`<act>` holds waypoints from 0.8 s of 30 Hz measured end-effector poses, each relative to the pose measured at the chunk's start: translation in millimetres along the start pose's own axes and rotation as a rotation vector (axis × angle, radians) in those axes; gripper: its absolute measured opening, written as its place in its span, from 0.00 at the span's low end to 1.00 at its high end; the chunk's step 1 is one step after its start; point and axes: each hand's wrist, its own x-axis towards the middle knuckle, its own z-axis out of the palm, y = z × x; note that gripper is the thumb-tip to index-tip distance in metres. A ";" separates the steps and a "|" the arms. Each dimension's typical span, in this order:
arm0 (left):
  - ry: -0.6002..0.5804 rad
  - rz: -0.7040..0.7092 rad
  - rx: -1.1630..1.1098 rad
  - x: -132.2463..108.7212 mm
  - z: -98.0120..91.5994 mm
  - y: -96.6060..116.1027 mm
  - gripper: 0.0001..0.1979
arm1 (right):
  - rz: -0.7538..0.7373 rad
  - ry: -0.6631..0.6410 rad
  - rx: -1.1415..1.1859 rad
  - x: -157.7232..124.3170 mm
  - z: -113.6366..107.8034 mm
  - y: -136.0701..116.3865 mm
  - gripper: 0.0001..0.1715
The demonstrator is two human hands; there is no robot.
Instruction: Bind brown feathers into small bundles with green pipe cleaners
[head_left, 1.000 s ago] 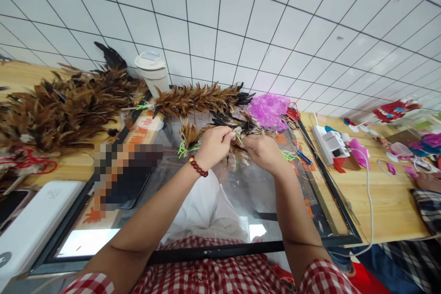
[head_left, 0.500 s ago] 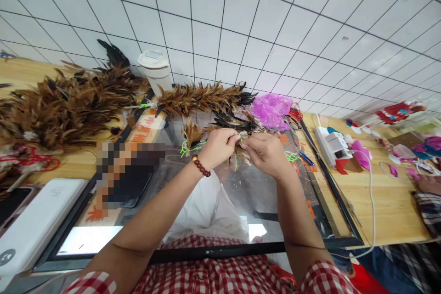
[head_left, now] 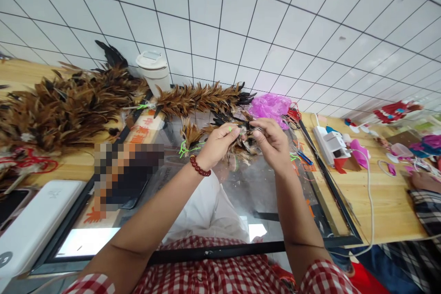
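Thumb and fingers of my left hand point(head_left: 220, 144) are pinched together, with a bit of green string point(head_left: 230, 128) showing at their tips. Facing it, my right hand point(head_left: 274, 142) is closed at the dark end of some loose feathers; its fingertips are partly hidden among them. Loose brown and black feathers point(head_left: 243, 152) lie on the glass tabletop below and between both hands. Left of my left hand lies a small feather bundle point(head_left: 188, 131) with green strings point(head_left: 188, 148). Behind my hands stretches a long brown feather garland point(head_left: 200, 99).
A large feather pile point(head_left: 65, 110) fills the left, with a white lidded cup point(head_left: 154, 71) behind. A purple plastic bag point(head_left: 270, 108), blue pen point(head_left: 305, 157) and white power strip point(head_left: 325, 142) lie to the right. A white power bank point(head_left: 41, 220) is at left. Another person's sleeve point(head_left: 427, 211) shows far right.
My hands, close together at the green string before, have moved slightly apart. My right hand has turned and shifted up to the feathers; the left stays nearly in place.
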 end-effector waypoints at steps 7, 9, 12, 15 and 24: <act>0.181 -0.347 -0.399 1.6 1.9 6.9 0.16 | 0.181 -0.154 0.167 -5.6 18.5 12.3 0.17; 0.236 -0.382 -0.470 2.6 0.8 7.5 0.15 | 0.239 -0.135 0.162 -6.2 19.5 13.9 0.13; 0.251 -0.389 -0.564 4.5 -1.1 6.9 0.15 | 0.328 -0.189 0.243 -4.4 17.0 12.9 0.13; 0.237 -0.401 -0.629 5.2 -0.9 5.4 0.16 | 0.428 -0.228 0.423 -2.1 17.8 10.3 0.14; 0.052 -0.389 -0.602 3.1 -1.0 7.1 0.16 | 0.487 -0.307 0.564 -3.3 21.6 15.7 0.13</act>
